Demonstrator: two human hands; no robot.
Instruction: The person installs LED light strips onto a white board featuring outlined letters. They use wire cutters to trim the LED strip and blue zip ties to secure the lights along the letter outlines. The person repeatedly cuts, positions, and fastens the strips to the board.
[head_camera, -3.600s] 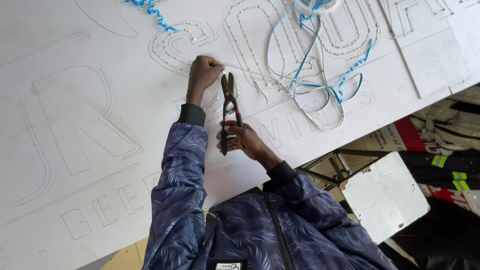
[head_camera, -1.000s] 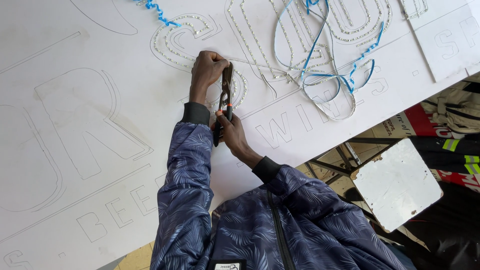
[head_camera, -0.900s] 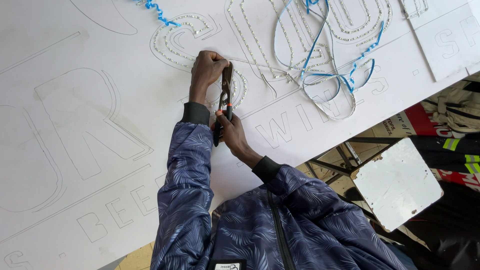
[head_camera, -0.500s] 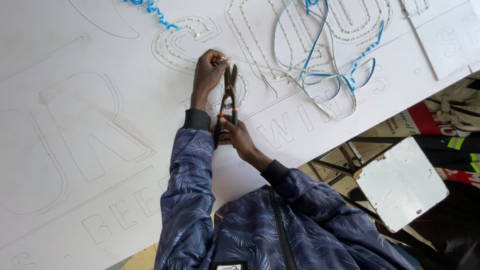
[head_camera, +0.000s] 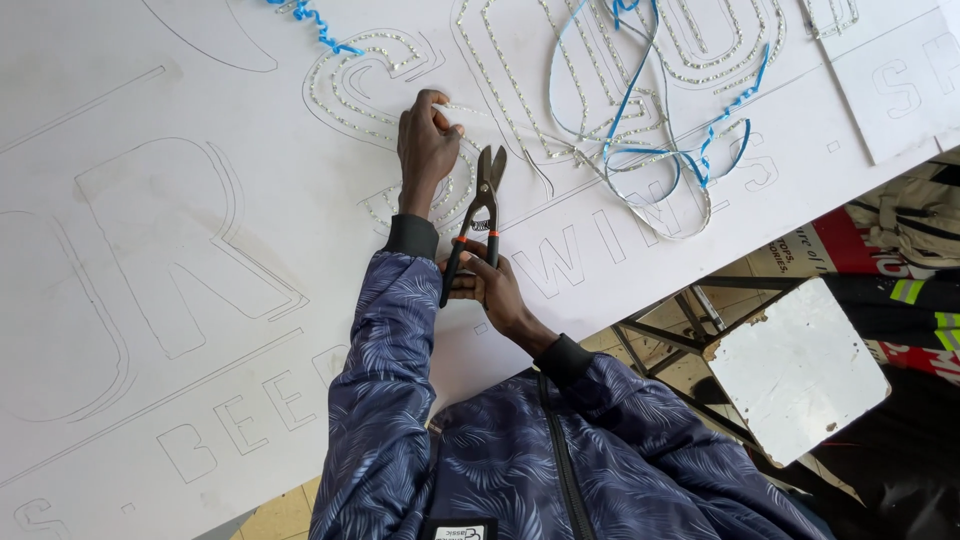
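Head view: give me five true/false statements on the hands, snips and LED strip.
1. The right hand grips the snips by the handles. True.
2. The snips' blades are shut tight. False: they stand slightly apart.
3. The left hand pinches the LED strip on the white sign board. True.
4. The blue backing ribbon lies under the left hand. False: it loops to the right of both hands.
5. The left hand holds the snips. False: only the right hand does.

Snips' (head_camera: 478, 218) handle ends hidden inside right hand (head_camera: 492, 290); white sign board (head_camera: 150, 300) and blue wire (head_camera: 640, 100) above snips cut off by frame edge.
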